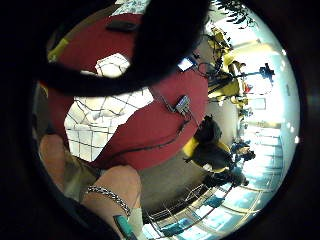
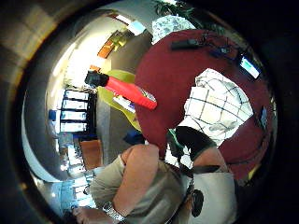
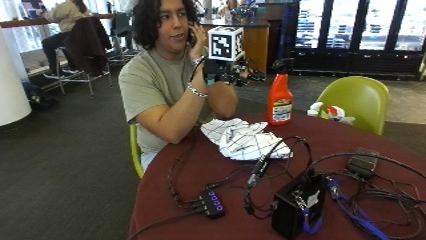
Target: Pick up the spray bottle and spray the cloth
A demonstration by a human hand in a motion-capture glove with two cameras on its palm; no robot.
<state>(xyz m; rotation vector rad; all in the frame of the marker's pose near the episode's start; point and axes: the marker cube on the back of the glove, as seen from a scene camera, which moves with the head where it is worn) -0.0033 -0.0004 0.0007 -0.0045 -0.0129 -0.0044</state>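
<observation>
An orange spray bottle (image 3: pixel 280 102) (image 2: pixel 128 90) with a black trigger head stands upright at the far edge of the round red table (image 3: pixel 200 200). A white cloth (image 3: pixel 243 139) (image 2: pixel 217 105) (image 1: pixel 100 120) with dark check lines lies crumpled in front of it, near the person. My gloved right hand (image 3: pixel 219 74) is raised in front of the person's chest, well above the cloth and left of the bottle. Its fingers are loosely curled and hold nothing. The bare left hand (image 3: pixel 196 40) is held up at the person's ear.
A black box (image 3: pixel 299 205), a small hub (image 3: pixel 213 202) and several tangled cables (image 3: pixel 373 195) cover the near half of the table. A flat dark device (image 3: pixel 363 162) lies at the right. A green chair (image 3: pixel 356 97) stands behind the table.
</observation>
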